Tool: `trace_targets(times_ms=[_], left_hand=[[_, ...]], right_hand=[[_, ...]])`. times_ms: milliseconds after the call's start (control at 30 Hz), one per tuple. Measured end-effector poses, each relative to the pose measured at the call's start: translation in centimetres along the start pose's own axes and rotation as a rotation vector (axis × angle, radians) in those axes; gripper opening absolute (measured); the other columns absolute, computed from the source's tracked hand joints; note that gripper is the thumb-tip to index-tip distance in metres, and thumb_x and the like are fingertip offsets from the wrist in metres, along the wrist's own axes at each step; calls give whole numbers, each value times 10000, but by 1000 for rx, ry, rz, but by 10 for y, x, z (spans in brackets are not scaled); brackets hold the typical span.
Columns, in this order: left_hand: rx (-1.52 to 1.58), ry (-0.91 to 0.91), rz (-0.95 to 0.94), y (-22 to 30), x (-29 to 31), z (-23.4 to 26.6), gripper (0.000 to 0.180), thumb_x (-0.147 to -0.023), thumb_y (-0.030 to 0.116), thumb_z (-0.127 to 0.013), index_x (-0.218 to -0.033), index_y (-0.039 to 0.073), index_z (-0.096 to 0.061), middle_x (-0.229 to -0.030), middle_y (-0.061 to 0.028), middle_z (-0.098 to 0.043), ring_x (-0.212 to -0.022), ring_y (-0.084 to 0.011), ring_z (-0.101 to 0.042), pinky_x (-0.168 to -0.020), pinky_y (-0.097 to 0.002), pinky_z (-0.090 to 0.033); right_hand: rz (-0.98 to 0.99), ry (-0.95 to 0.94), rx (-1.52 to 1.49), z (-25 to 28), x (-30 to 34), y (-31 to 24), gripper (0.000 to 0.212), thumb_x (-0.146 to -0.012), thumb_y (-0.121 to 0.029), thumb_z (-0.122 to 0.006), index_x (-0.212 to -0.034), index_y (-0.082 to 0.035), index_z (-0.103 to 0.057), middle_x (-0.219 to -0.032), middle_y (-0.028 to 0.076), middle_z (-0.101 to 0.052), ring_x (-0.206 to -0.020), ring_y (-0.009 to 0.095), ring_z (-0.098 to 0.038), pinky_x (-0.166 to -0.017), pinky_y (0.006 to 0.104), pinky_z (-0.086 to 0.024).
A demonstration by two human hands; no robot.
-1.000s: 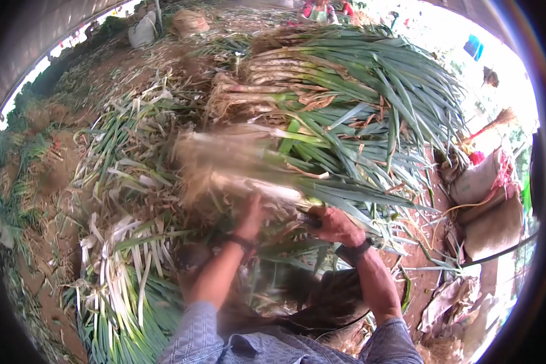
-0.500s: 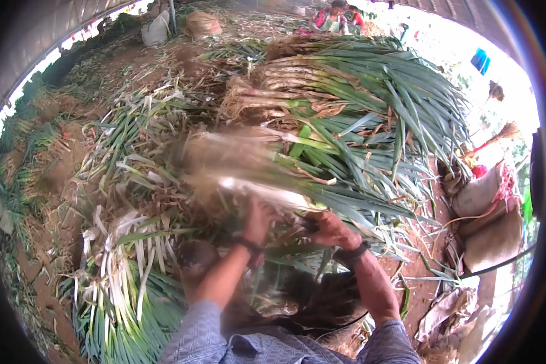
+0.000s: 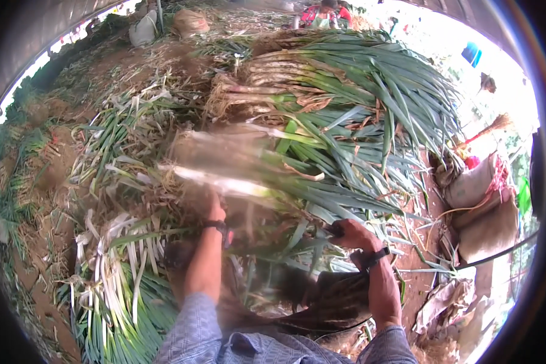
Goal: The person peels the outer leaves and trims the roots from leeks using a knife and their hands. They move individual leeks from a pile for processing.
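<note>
1. The left hand sits higher than it did a second ago: it has moved from about the picture's centre toward 10 o'clock, up against the pale root end of the leek bundle. Its fingers are blurred by motion, so I cannot tell whether they are spread or clenched.
2. The right hand has hardly shifted. It stays at about 4 o'clock from centre, fingers curled tight round a dark handle, perhaps a knife; the blade is hidden among the leaves.
3. The bundle lies across the middle, white stalks pointing to 9 o'clock, green leaves fanning to 3 o'clock. Its stalk end is more smeared now than before, which suggests it is being shaken or stripped.
4. The big leek pile at 12 o'clock is unchanged, as is the heap of trimmed leeks on the ground at 8 o'clock.
5. Judged from this, the work is in mid-stroke: cleaning one bundle between the untrimmed pile and the finished heap.
6. Sacks sit at 3 o'clock.
</note>
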State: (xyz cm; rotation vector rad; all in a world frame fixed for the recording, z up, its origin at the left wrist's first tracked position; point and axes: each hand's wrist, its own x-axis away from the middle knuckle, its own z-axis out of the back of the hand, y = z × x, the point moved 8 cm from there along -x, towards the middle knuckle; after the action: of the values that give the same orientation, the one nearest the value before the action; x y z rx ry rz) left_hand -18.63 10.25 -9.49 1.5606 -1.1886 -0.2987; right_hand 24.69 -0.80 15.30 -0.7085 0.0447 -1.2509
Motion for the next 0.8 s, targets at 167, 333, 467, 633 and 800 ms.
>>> trace_targets(times_ms=[167, 333, 467, 633, 800], left_hand=[[-182, 194, -66, 32, 49, -14, 241, -926, 227, -698, -1099, 97, -591, -802, -16, -627, -595, -122, -598, -398, -281, -447], [1, -82, 47, 20, 69, -47, 285, -922, 209, -700, -1160, 104, -584, -932, -64, -663, -728, -210, -699, -504, -343, -567], [106, -305, 220, 13, 65, -66, 429, -906, 308, -723, -1241, 105, -546, -995, -72, -642, -803, -217, -683, -601, -395, -568], [85, -335, 167, 45, 86, -89, 474, -908, 355, -715, -1250, 78, -538, -1017, -64, -626, -832, -207, -666, -651, -392, -571], [418, -42, -192, 181, 81, -51, 491, -945, 377, -678, -1266, 27, -552, -1098, -101, -648, -961, -227, -651, -824, -384, -568]], right_hand=[[-47, 28, 107, 4, -4, 8, 363, -776, -281, -761, -1068, -70, -714, -917, 176, -717, -883, 346, -688, -790, 429, -533], [-97, 156, 73, 25, 4, 24, 381, -754, -276, -781, -1065, -66, -720, -936, 176, -725, -882, 336, -698, -780, 415, -545], [-240, 145, -14, 33, 14, 35, 415, -754, -306, -803, -1078, -60, -718, -946, 165, -730, -874, 299, -705, -784, 402, -544], [-179, 13, -172, 24, 17, 16, 477, -810, -247, -796, -1200, -3, -668, -991, 141, -743, -876, 220, -695, -759, 376, -546], [-134, -41, -368, 20, 19, 13, 396, -804, -234, -804, -1110, -10, -689, -815, 61, -691, -684, 136, -628, -637, 331, -525]])
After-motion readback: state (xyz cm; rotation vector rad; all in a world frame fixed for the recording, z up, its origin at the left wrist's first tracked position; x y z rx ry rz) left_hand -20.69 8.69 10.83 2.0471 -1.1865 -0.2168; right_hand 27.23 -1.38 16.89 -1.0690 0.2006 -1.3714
